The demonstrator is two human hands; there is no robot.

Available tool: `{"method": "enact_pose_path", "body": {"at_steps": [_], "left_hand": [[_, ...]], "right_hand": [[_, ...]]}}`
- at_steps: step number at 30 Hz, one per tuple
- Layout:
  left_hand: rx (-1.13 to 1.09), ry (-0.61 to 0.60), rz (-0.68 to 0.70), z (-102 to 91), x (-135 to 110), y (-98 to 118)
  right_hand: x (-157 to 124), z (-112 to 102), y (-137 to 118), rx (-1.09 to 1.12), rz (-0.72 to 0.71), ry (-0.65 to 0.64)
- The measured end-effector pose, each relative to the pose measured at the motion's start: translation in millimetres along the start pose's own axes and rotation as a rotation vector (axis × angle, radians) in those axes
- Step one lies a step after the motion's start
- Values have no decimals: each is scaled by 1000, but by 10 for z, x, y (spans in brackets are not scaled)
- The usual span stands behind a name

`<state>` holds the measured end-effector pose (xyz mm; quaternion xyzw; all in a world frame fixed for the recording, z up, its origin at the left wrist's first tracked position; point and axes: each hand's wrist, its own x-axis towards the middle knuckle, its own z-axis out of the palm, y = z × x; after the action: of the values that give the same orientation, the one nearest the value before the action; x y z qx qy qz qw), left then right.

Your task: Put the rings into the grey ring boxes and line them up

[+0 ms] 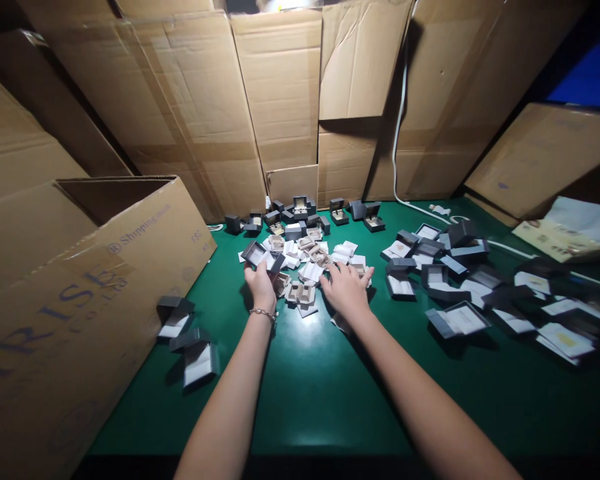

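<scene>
My left hand (261, 285) grips an open dark jewelry box (258, 255) with a pale inside, held over the left side of a pile. That pile is made of white folded papers (311, 272) and beige box inserts (300, 293). My right hand (347, 288) lies palm down on the pile's right side, fingers spread over the papers and touching them. Whether anything sits under its fingertips is hidden. Behind the pile stand several small dark jewelry boxes (300, 208), some with lids up.
On the right of the green table (305, 393) lie many open dark boxes (459, 320) with white papers. Two open boxes (199, 363) rest at the left beside a large carton (105, 287). Stacked cartons (280, 87) wall the back, where a white cable (401, 120) hangs.
</scene>
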<state>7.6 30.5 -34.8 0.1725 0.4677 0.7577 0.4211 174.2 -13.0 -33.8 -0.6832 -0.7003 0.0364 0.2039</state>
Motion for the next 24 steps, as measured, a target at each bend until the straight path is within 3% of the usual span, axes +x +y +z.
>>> {"method": "enact_pose_path", "body": {"at_steps": [6, 11, 14, 17, 21, 24], "left_hand": [[3, -8, 41, -4, 12, -19], [22, 17, 59, -14, 25, -53], [43, -9, 61, -23, 35, -84], [44, -61, 106, -36, 33, -109], [20, -132, 150, -45, 7, -122], [-11, -166, 97, -32, -22, -123]], "right_hand": [[68, -3, 58, 58, -63, -125], [297, -19, 98, 329, -20, 28], [496, -20, 79, 251, -12, 77], [662, 4, -8, 133, -23, -17], [794, 24, -161, 150, -107, -145], [832, -30, -212, 167, -142, -115]]}}
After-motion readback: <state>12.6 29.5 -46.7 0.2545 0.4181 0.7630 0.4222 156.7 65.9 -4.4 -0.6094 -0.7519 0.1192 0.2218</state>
